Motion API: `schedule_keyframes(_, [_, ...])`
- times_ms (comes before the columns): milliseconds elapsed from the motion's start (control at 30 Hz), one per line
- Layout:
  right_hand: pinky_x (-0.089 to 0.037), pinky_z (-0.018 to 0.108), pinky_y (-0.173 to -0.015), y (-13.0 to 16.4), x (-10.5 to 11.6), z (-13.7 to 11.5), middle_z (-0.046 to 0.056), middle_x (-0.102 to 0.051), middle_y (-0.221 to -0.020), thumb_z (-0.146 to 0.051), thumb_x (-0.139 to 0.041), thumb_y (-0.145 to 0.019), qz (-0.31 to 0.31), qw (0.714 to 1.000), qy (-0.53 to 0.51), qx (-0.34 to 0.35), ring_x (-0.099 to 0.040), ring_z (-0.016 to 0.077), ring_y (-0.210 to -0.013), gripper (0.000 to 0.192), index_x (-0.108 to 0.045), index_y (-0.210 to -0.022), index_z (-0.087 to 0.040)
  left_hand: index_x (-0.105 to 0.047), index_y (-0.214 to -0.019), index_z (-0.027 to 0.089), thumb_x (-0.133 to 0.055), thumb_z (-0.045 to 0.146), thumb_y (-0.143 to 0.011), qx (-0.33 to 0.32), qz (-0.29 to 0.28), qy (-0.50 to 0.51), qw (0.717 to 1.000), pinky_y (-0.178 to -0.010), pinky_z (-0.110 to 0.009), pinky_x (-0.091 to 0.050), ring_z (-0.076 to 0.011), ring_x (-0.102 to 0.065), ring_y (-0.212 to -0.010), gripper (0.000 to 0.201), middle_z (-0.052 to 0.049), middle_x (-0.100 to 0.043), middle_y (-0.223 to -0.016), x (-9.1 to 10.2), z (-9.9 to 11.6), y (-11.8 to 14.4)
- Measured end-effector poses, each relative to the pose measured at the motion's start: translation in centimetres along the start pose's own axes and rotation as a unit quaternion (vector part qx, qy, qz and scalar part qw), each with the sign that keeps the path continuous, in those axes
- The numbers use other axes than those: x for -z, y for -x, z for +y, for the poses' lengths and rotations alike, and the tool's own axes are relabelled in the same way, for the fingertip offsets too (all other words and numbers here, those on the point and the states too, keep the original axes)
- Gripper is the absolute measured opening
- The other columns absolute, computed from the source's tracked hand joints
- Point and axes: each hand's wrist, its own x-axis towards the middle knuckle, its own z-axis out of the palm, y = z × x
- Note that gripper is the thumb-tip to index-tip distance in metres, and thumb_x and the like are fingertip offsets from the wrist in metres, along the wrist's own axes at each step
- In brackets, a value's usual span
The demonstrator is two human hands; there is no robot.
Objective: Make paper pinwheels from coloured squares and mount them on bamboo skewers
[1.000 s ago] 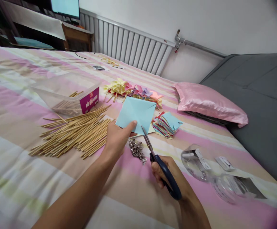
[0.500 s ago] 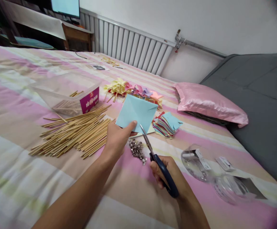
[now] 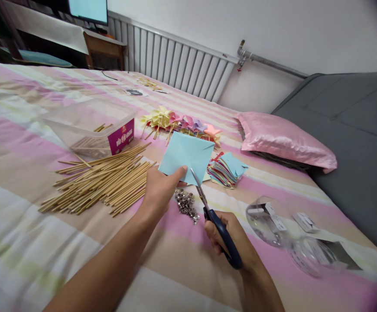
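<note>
Since half a second ago, the light-blue paper square (image 3: 188, 151) has dipped a little, its upper edge now lower, while both hands and the scissors (image 3: 215, 219) keep nearly the same place. At the left, a clear plastic box (image 3: 121, 139) with a purple label stands on the striped bed cover (image 3: 175, 273), some sticks inside it. Just in front of it lies a loose pile of thin wooden sticks (image 3: 100, 184), its right end near the left hand (image 3: 160, 186). That hand pinches the paper square at its lower left, thumb pressed on top and fingers beneath, holding it above the bed in the middle of the view. Beyond the paper lies a row of paper pinwheels (image 3: 188, 123) in yellow, pink and purple; nearer, a heap of small metal pieces (image 3: 186, 206) rests between the hands. The right hand (image 3: 235, 229) has its fingers curled around the dark blue scissor handles, the blade tip over the paper's lower part; whether paper sits between the blades, I cannot tell. Right of the paper is a stack of coloured paper (image 3: 227, 171), then a shiny pink pillow (image 3: 286, 138) farther back, and, nearer, a small white box (image 3: 305, 223) beside clear plastic containers (image 3: 305, 260).
</note>
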Motion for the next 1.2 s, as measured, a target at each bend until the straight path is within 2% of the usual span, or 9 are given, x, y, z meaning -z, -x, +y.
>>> schedule_keyframes(267, [-0.027, 0.018, -0.037, 0.01, -0.06, -0.37, -0.006, -0.04, -0.049, -0.06, -0.061, -0.072, -0.007, 1.0, -0.002, 0.019, -0.037, 0.0054, -0.04, 0.047, -0.044, -0.061, -0.018, -0.067, -0.065, 0.01, -0.078, 0.023, -0.055, -0.009, -0.018, 0.01, 1.0, -0.051, -0.024, -0.054, -0.0149, -0.063, -0.056, 0.02, -0.003, -0.066, -0.062, -0.17, -0.14, 0.21])
schedule_keyframes(800, [-0.023, 0.018, -0.033, -0.04, -0.09, -0.37, -0.006, -0.041, -0.041, -0.061, -0.062, -0.071, 0.025, 0.999, 0.017, -0.029, -0.037, 0.0057, -0.031, 0.049, -0.044, -0.057, -0.018, -0.067, -0.066, 0.011, -0.077, 0.025, -0.056, -0.013, -0.03, 0.016, 0.999, -0.052, -0.024, -0.053, -0.0158, -0.063, -0.058, 0.02, -0.003, -0.067, -0.063, -0.09, -0.19, 0.25])
schedule_keyframes(967, [-0.024, 0.018, -0.035, -0.07, 0.05, -0.5, -0.006, -0.041, -0.044, -0.057, -0.065, -0.071, 0.03, 0.999, 0.039, 0.006, -0.037, 0.0048, -0.035, 0.048, -0.041, -0.056, -0.018, -0.068, -0.069, 0.01, -0.077, 0.027, -0.056, -0.013, -0.023, 0.019, 0.999, -0.053, -0.025, -0.053, -0.0173, -0.064, -0.06, 0.024, -0.005, -0.069, -0.066, -0.01, -0.1, 0.24])
schedule_keyframes(1200, [-0.025, 0.018, -0.031, -0.1, -0.03, -0.53, -0.007, -0.04, -0.042, -0.06, -0.064, -0.07, 0.031, 0.999, 0.018, -0.033, -0.036, 0.0052, -0.032, 0.05, -0.041, -0.055, -0.019, -0.068, -0.069, 0.011, -0.078, 0.027, -0.054, -0.005, -0.013, 0.019, 1.0, -0.053, -0.026, -0.053, -0.018, -0.065, -0.062, 0.024, -0.005, -0.07, -0.067, -0.02, 0.15, 0.16])
